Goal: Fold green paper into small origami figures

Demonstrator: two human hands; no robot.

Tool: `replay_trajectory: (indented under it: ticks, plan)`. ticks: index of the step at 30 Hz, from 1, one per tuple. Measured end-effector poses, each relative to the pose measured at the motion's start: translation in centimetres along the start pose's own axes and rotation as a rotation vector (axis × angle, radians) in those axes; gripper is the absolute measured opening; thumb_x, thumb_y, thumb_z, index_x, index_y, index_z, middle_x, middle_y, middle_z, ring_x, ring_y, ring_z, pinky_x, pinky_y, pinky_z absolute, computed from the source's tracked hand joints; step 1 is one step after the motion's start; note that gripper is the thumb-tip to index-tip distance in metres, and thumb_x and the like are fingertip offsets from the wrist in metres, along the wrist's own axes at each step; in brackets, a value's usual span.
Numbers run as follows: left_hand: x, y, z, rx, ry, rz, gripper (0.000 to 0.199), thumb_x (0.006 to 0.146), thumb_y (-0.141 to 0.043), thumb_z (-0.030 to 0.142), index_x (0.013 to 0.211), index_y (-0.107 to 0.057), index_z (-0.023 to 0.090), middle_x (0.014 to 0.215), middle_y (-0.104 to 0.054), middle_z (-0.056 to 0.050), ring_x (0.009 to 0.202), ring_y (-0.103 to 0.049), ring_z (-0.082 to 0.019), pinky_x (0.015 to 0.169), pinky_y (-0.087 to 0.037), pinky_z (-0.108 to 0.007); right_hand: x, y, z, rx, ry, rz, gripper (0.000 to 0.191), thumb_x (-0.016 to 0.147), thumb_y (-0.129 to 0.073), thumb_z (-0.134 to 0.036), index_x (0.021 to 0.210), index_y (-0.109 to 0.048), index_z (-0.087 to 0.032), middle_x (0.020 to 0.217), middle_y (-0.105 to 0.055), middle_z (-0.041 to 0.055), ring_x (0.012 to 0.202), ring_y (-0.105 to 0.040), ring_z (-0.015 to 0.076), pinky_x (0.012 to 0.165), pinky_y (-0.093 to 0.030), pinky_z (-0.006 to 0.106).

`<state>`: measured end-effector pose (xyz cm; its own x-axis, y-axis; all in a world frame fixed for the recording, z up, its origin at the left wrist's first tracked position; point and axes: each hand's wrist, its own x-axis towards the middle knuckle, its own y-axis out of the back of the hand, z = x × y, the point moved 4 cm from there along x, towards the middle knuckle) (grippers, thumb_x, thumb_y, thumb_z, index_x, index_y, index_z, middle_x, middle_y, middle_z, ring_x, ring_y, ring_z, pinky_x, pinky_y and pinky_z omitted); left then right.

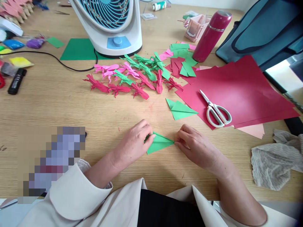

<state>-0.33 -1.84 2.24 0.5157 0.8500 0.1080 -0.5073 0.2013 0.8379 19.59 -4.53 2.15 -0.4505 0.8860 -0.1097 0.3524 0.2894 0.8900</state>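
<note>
A piece of folded green paper lies between my hands, close above the table, its pointed end to the right. My left hand pinches its wide left end between thumb and fingers. At the tip, my right hand is closed with thumb and forefinger on the point. Just beyond them a second folded green paper rests on the table. Farther back lie several folded paper figures in red, pink and green.
White-handled scissors lie on large red sheets at the right. Behind stand a fan, a red bottle and a blue bag. A blurred-out phone-like object is at left, a crumpled cloth at right.
</note>
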Motion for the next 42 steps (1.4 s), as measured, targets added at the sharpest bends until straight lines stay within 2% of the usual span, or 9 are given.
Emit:
replay_trajectory:
  ticks: [4, 10, 17, 26, 32, 42]
  plan:
    - [0.0, 0.2, 0.3, 0.082, -0.008, -0.016, 0.017, 0.09, -0.055, 0.012, 0.075, -0.05, 0.018, 0.082, -0.052, 0.0, 0.074, -0.052, -0.014, 0.068, -0.04, -0.029, -0.3, 0.2, 0.1, 0.05, -0.021, -0.013, 0.012, 0.091, -0.051, -0.011, 0.083, -0.054, -0.019, 0.086, -0.053, 0.0033, 0.075, -0.054, 0.0161, 0.071, -0.041, 0.03]
    - [0.0, -0.1, -0.1, 0.089, 0.008, -0.019, 0.018, 0.091, -0.053, 0.014, 0.074, -0.05, 0.018, 0.082, -0.052, 0.0, 0.072, -0.052, -0.013, 0.066, -0.039, -0.028, -0.5, 0.8, 0.1, 0.106, -0.058, -0.048, 0.013, 0.088, -0.053, -0.009, 0.081, -0.052, -0.02, 0.087, -0.053, 0.0015, 0.072, -0.052, 0.0137, 0.068, -0.04, 0.028]
    - [0.1, -0.1, -0.1, 0.096, 0.009, -0.018, 0.017, 0.09, -0.054, 0.015, 0.074, -0.05, 0.019, 0.082, -0.053, 0.0, 0.072, -0.052, -0.014, 0.067, -0.039, -0.028, 0.1, 0.5, -0.2, 0.124, -0.097, -0.007, 0.011, 0.086, -0.054, -0.01, 0.081, -0.054, -0.019, 0.085, -0.057, 0.0018, 0.072, -0.053, 0.0138, 0.067, -0.04, 0.027]
    - [0.1, 0.1, 0.0, 0.105, 0.027, -0.025, 0.018, 0.09, -0.053, 0.015, 0.073, -0.049, 0.018, 0.082, -0.053, 0.0, 0.073, -0.052, -0.014, 0.067, -0.039, -0.029, 0.2, 0.1, -0.4, 0.128, -0.109, -0.024, 0.013, 0.087, -0.052, -0.01, 0.079, -0.056, -0.019, 0.081, -0.054, 0.0012, 0.07, -0.051, 0.0136, 0.067, -0.038, 0.028]
    - [0.1, -0.3, -0.4, 0.107, 0.023, -0.008, 0.017, 0.091, -0.054, 0.016, 0.074, -0.05, 0.018, 0.082, -0.053, 0.0, 0.072, -0.052, -0.014, 0.068, -0.04, -0.029, 0.2, -0.1, -0.3, 0.117, -0.113, -0.029, 0.014, 0.09, -0.054, -0.019, 0.077, -0.057, -0.019, 0.082, -0.054, 0.0018, 0.07, -0.052, 0.0139, 0.068, -0.039, 0.029]
    - [0.1, -0.4, -0.5, 0.126, 0.032, 0.01, 0.017, 0.088, -0.057, 0.015, 0.074, -0.049, 0.019, 0.082, -0.052, 0.0, 0.069, -0.051, -0.013, 0.065, -0.04, -0.028, 0.2, -0.4, -0.4, 0.027, -0.097, -0.028, 0.014, 0.089, -0.053, -0.017, 0.075, -0.054, -0.019, 0.083, -0.054, 0.0029, 0.07, -0.052, 0.0144, 0.068, -0.039, 0.03]
